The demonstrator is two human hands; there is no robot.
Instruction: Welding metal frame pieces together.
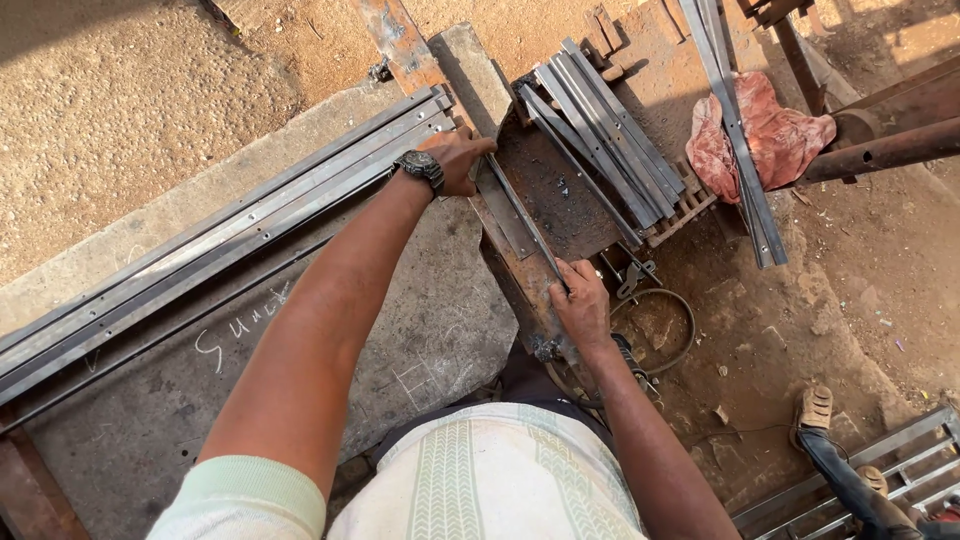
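The right hand (580, 300) is nearest, fingers curled and pinching the near end of a thin steel strip (522, 218). The strip runs slantwise away from it to the left hand (458, 158), which wears a wristwatch (420, 166) and lies with fingers bent down over the strip's far end, pressing it onto a rusty plate (560, 195). Just right of the left hand, a fan of cut strips (600, 135) rests on the plate's far side. Left of that hand, long bars (200, 260) lie stacked on a slab (430, 330). Far right of both hands are a red rag (770, 135) and a pipe (880, 150). Judging by the grip, the strip's thin edges could cut bare fingers if it slides, and held only at its ends it could twist or spring off the plate.
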